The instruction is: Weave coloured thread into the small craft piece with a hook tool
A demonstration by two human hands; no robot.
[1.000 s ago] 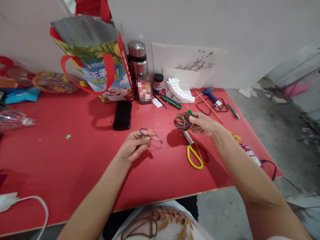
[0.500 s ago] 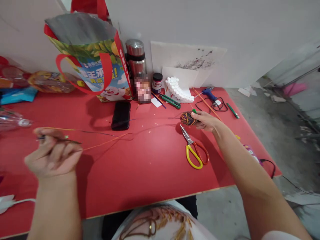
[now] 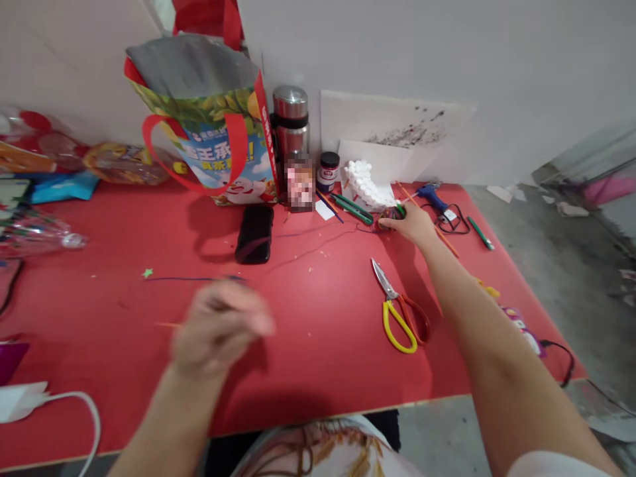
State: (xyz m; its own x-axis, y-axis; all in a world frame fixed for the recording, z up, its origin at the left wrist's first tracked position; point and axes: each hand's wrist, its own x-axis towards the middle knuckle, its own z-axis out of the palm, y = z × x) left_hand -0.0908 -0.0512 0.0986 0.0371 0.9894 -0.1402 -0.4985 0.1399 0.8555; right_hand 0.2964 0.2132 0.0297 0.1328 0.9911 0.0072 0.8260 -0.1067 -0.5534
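Note:
My right hand (image 3: pixel 413 224) is closed around a small dark multicoloured ball of yarn (image 3: pixel 389 216), low over the back right of the table; a bit of green shows by the fingertips. Thin yarn (image 3: pixel 318 233) trails leftward from the ball over the table. My left hand (image 3: pixel 221 324) is smeared by motion above the table's front middle, so whether it holds anything is unclear. Just beyond it lies a dark strand (image 3: pixel 186 278) with a small green star (image 3: pixel 148 273) at its left end. Scissors (image 3: pixel 399 306) with yellow and red handles lie nearest my right forearm.
On the red table (image 3: pixel 318 371), a black phone (image 3: pixel 254 233) lies before a printed shopping bag (image 3: pixel 209 132). A steel thermos (image 3: pixel 291 119), a dark jar (image 3: pixel 328 171), a green utility knife (image 3: pixel 350 208) and a blue glue gun (image 3: pixel 433 197) line the back.
My left hand has swung right from the left side, and the star and strand now lie on the table. My right hand has moved the yarn ball toward the back. The camera view shifted slightly.

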